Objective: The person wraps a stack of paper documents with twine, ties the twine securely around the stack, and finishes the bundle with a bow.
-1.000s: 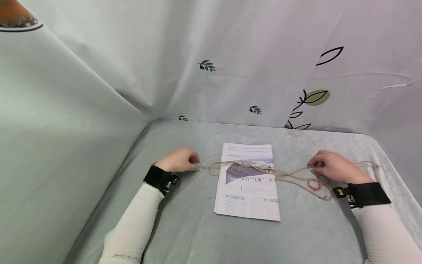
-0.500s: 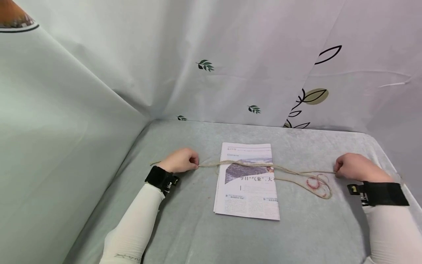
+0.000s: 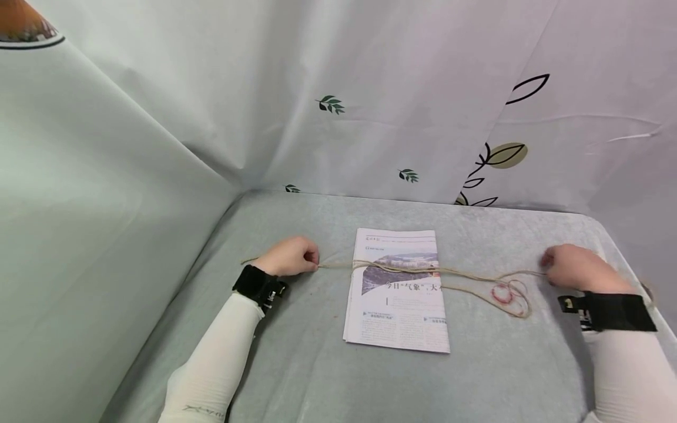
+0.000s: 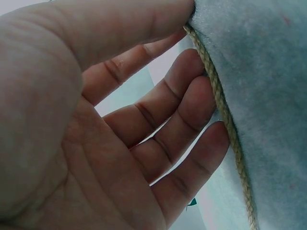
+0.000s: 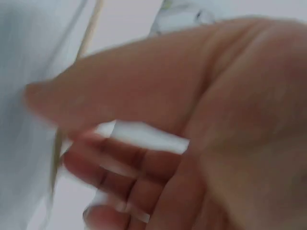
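Note:
A folded newspaper [image 3: 396,326] lies flat on the grey-covered table. Across its upper half runs a thin tan braided cord [image 3: 407,270] in several strands. Left of the paper, my left hand [image 3: 290,257] pinches the cord near one end between thumb and index finger. The left wrist view shows that cord [image 4: 221,98] passing along the other, loosely bent fingertips. To the right, my right hand [image 3: 579,269] pinches another stretch of cord, raised slightly above the cloth. In the blurred right wrist view the cord [image 5: 90,31] passes behind the thumb.
Between the paper and my right hand lies a slack cord loop, with a thin pinkish-red ring [image 3: 502,294] at it. A pale patterned curtain [image 3: 370,135] stands upright behind the table, and another pale sheet [image 3: 79,235] slopes along the left.
My right hand has moved right, drawing cord along. The strands over the newspaper lie straighter, and the small loop at its left edge has pulled in. My left hand has stayed nearly still.

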### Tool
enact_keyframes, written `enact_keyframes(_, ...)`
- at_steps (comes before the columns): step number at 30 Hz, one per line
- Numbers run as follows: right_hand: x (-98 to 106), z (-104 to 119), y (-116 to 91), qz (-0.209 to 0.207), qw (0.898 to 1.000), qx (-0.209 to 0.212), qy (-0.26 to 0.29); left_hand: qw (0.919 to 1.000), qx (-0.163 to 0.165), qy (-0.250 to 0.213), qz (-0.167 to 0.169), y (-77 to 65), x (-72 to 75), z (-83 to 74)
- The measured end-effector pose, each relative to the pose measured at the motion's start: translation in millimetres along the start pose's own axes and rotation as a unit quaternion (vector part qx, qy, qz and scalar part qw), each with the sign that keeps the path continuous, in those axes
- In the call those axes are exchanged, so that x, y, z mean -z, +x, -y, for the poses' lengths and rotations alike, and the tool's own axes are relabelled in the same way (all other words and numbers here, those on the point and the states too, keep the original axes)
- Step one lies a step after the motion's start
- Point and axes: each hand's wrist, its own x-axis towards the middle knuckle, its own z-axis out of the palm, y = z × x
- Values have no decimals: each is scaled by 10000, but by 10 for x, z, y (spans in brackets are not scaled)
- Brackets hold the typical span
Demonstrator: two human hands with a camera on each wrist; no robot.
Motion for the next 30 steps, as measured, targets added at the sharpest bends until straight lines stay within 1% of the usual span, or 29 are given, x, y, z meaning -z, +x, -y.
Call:
enact_keyframes(3, -93, 153, 123, -88, 9970, 748, 192, 10000, -5, 32, 10, 3, -5, 10)
enact_keyframes(4, -121, 210, 141, -100, 9955, 908, 251, 10000, 9, 47, 16, 3, -6, 11)
enact_keyframes(8, -177, 345, 167, 7, 9928, 1119, 426, 10000, 34, 76, 6, 1, -3, -4)
enact_keyframes(14, -190, 363, 159, 193, 9931, 1046, 502, 10000, 29, 81, 38, -5, 2, -31)
enact_keyframes(17, -191, 354, 162, 234, 9935, 986, 524, 10000, 28, 40, 57, -14, 15, -4)
enact_keyframes(20, -190, 352, 169, 260, 9933, 977, 567, 9999, 135, 5, 28, -46, 53, 58)
enact_keyframes(26, -189, 350, 170, 289, 9929, 937, 672, 9980, 630, 75, -1, -143, 178, 222)
enact_keyframes(28, -191, 344, 167, 293, 9931, 916, 671, 9963, 849, 142, -16, -182, 226, 266)
enact_keyframes(30, -191, 339, 165, 293, 9933, 909, 647, 9933, 1135, 196, -42, -221, 273, 301)
